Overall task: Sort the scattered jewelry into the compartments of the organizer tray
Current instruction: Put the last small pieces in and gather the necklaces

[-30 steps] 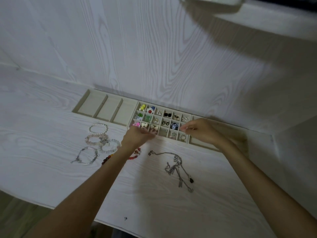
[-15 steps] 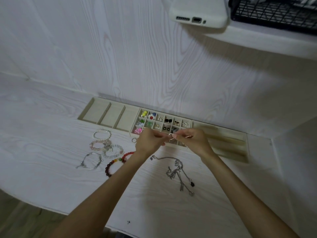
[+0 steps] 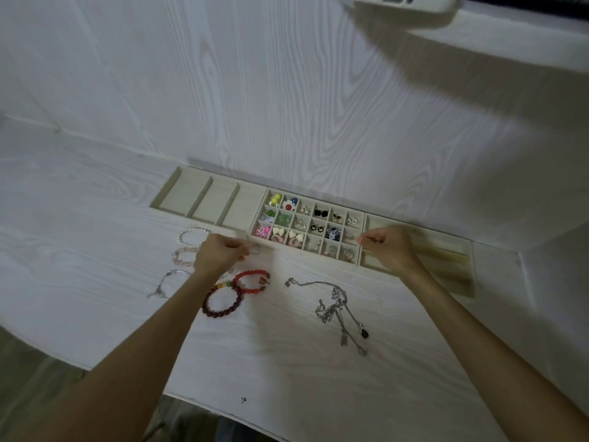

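We see a white wood-grain table and, lying on it against the back wall, a long cream tray whose long axis runs left to right, dropping slightly toward the near right; no writing or brand can be read on anything. Its left end has three wide bare compartments, its middle a grid of small cells filled with earrings and studs, and its right end long slots. Our left hand sits on the table just near the tray's front edge, fingers curled and pinching at a small silver ring that lies beside the grid's near-left corner. Our right hand hovers over the tray where the grid meets the long slots, thumb and fingers pressed together as if on something tiny, though we cannot tell what, if anything, is between them. A tangle of silver necklaces lies on the table near the middle, its chains trailing toward the near right. A dark red bead bracelet touches a bright red bracelet beside our left forearm. Farther left lie a pearl bracelet and a thin silver bracelet.
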The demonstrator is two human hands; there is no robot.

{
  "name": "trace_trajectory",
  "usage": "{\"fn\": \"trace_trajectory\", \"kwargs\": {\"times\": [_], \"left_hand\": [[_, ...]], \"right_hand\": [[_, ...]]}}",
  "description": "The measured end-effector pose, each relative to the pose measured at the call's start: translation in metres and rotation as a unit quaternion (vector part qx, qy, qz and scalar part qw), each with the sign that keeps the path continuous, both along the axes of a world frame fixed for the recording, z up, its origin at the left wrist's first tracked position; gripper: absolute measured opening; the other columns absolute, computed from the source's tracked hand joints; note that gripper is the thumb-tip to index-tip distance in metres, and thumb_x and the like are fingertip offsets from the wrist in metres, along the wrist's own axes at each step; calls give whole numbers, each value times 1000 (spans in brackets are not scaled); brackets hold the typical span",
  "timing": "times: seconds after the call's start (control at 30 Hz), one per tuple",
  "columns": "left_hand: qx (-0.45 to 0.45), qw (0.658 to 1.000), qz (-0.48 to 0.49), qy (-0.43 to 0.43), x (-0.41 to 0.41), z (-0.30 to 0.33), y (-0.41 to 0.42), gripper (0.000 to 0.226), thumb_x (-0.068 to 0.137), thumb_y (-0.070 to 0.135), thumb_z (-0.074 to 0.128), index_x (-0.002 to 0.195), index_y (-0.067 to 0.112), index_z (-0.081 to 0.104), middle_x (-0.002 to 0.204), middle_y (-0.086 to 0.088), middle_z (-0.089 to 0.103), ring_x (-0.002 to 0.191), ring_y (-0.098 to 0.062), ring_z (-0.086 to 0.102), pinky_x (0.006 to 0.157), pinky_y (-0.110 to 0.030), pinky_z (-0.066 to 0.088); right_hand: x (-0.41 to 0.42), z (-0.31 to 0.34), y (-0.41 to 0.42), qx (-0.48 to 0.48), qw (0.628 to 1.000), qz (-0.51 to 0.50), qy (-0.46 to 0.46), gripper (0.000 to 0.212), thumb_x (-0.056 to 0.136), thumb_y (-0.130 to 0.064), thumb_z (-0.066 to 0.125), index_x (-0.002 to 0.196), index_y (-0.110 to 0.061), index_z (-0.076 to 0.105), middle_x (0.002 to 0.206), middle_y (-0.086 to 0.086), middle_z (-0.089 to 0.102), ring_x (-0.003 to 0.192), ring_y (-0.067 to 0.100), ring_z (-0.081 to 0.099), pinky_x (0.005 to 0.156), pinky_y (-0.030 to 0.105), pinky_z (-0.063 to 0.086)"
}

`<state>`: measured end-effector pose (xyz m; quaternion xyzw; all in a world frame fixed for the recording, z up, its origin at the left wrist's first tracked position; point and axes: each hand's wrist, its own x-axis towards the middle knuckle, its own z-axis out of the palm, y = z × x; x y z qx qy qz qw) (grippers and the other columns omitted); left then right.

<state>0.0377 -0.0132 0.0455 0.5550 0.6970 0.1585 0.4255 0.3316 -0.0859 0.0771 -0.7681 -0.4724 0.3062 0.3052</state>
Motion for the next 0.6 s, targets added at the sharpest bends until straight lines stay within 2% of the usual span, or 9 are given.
{"fn": "trace_trajectory", "kwargs": {"times": [0.03,0.1,0.23,0.33,0.4,0.47,0.53,0.6], "left_hand": [[4,999,-10,41,1,-7,1,14,83,25,69,92,16,76,77,-2,70,78,-19,69,74,-29,54],[19,995,-28,97,4,-13,0,11,85,29,65,88,24,75,82,-3,72,83,-23,68,74,-31,53],[30,993,8,118,12,-21,-3,27,83,42,68,102,25,74,97,-4,73,89,-25,65,71,-26,45],[37,994,25,102,16,-27,-4,30,79,46,71,99,25,75,96,-3,74,87,-23,66,73,-27,50],[42,995,22,91,19,-28,-4,28,79,44,71,98,24,75,95,-3,74,87,-23,66,74,-27,51],[39,995,15,89,20,-27,-4,26,80,42,71,98,24,75,95,-2,74,86,-22,66,71,-25,49],[34,996,8,88,22,-25,-4,25,80,40,71,98,23,75,95,-3,74,85,-21,66,68,-24,46],[29,996,3,82,22,-25,-3,24,80,37,72,97,22,76,95,-4,74,84,-20,66,68,-24,45]], "right_hand": [[3,-4,0,-6,1000,-6,-6,22,83,-14,70,100,0,72,99,15,72,91,19,66,80,26,49],[9,-7,1,-14,1000,-12,-4,21,82,-14,71,99,-1,73,100,14,71,95,22,67,88,31,51],[20,-12,2,-40,998,22,-33,18,80,-15,73,95,-4,75,90,9,72,79,10,63,74,22,45],[24,-15,5,-45,996,45,-67,12,77,-18,76,86,-10,77,88,8,74,77,14,67,75,32,54],[22,-14,7,-58,989,87,-109,10,79,-20,75,86,-14,77,88,5,74,77,14,67,70,27,52],[16,-12,9,-67,968,163,-179,11,84,-18,69,92,-18,77,92,3,73,78,13,64,65,20,44],[10,-11,13,-78,925,259,-266,25,90,-10,57,103,-25,73,97,1,69,92,19,61,76,25,41],[5,-8,17,-117,875,326,-338,40,93,-5,45,114,-32,67,97,0,58,106,23,51,90,33,34]]}}
